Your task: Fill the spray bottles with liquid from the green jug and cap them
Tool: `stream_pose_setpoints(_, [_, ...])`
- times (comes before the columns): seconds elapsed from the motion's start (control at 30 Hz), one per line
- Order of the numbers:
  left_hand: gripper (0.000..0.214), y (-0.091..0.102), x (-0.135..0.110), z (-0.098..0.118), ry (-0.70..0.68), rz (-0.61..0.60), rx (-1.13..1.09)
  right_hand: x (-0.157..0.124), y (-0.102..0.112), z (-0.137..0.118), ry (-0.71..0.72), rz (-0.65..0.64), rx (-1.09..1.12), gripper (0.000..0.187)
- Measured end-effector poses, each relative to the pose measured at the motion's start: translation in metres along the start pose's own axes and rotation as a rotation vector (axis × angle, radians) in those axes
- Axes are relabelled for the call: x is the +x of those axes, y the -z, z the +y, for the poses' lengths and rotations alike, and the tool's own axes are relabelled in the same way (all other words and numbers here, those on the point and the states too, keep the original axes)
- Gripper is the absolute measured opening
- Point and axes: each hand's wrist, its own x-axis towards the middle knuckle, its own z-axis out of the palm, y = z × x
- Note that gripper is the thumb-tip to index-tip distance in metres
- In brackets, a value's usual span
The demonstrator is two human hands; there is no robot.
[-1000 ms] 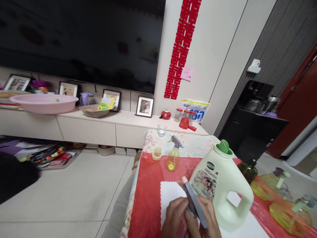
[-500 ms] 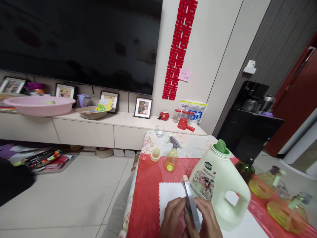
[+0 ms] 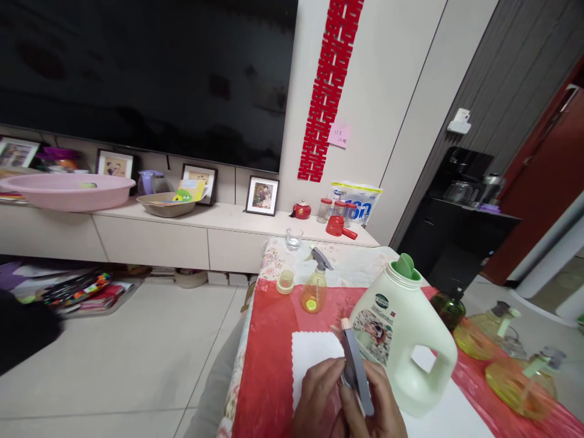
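Between my two hands is a grey trigger spray head with a pale pink nozzle, pointing away from me. My left hand closes on its left side and my right hand on its right. What lies under the head is mostly hidden by my fingers. Just right of my hands stands a large pale green detergent jug, a green scoop-like piece in its mouth. Beyond them an amber spray bottle stands upright beside a pale yellow cap.
Red sheeting and a white scalloped mat cover the table. At right are yellow spray bottles and a dark green bottle. A glass cup stands at the far edge. Behind, a cabinet holds a pink basin.
The spray head has tilted slightly, its nozzle moving a little right and up. Both hands keep hold of it. The whole view has shifted slightly.
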Motion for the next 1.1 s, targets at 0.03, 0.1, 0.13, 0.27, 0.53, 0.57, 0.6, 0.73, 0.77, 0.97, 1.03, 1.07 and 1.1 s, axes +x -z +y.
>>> stream_pose_setpoints(0.03, [0.035, 0.003, 0.0, -0.001, 0.002, -0.028, -0.021, 0.0, 0.0, -0.003, -0.022, -0.002, 0.01, 0.025])
stream_pose_setpoints(0.1, [0.038, 0.009, 0.002, -0.002, -0.002, -0.096, -0.054, 0.002, 0.002, -0.005, -0.055, -0.012, 0.021, 0.025])
stream_pose_setpoints(0.13, [0.039, 0.012, 0.004, -0.002, -0.01, -0.127, -0.062, 0.003, 0.004, -0.005, -0.058, -0.023, 0.017, 0.025])
stream_pose_setpoints(0.27, [0.043, 0.019, 0.011, 0.002, -0.02, -0.188, -0.088, 0.009, 0.016, 0.006, 0.04, -0.139, 0.005, 0.022])
stream_pose_setpoints(0.53, [0.04, 0.028, 0.023, 0.022, 0.164, -0.29, -0.273, 0.007, 0.014, 0.021, 0.008, -0.103, 0.126, 0.023])
stream_pose_setpoints(0.57, [0.041, 0.029, 0.025, 0.024, 0.173, -0.298, -0.298, 0.007, 0.012, 0.022, 0.008, -0.094, 0.133, 0.024])
stream_pose_setpoints(0.6, [0.041, 0.028, 0.026, 0.025, 0.173, -0.295, -0.317, 0.007, 0.011, 0.022, 0.007, -0.083, 0.138, 0.024])
stream_pose_setpoints(0.73, [0.038, 0.015, 0.032, 0.031, 0.227, -0.206, -0.316, 0.006, 0.008, 0.024, 0.008, -0.036, 0.134, 0.021])
stream_pose_setpoints(0.77, [0.037, 0.011, 0.033, 0.032, 0.259, -0.192, -0.303, 0.006, 0.008, 0.025, 0.008, -0.029, 0.129, 0.021])
stream_pose_setpoints(0.97, [0.023, 0.005, 0.049, 0.043, 0.395, -0.168, -0.176, 0.004, 0.007, 0.025, 0.01, -0.005, 0.125, 0.024])
stream_pose_setpoints(1.03, [0.019, 0.009, 0.055, 0.046, 0.408, -0.178, -0.154, 0.002, 0.006, 0.027, 0.01, -0.016, 0.142, 0.024])
stream_pose_setpoints(1.07, [0.018, 0.011, 0.058, 0.046, 0.408, -0.192, -0.154, 0.001, 0.005, 0.028, 0.008, -0.026, 0.149, 0.025])
stream_pose_setpoints(1.1, [0.018, 0.014, 0.06, 0.047, 0.403, -0.21, -0.158, 0.0, 0.005, 0.029, 0.001, -0.039, 0.153, 0.026])
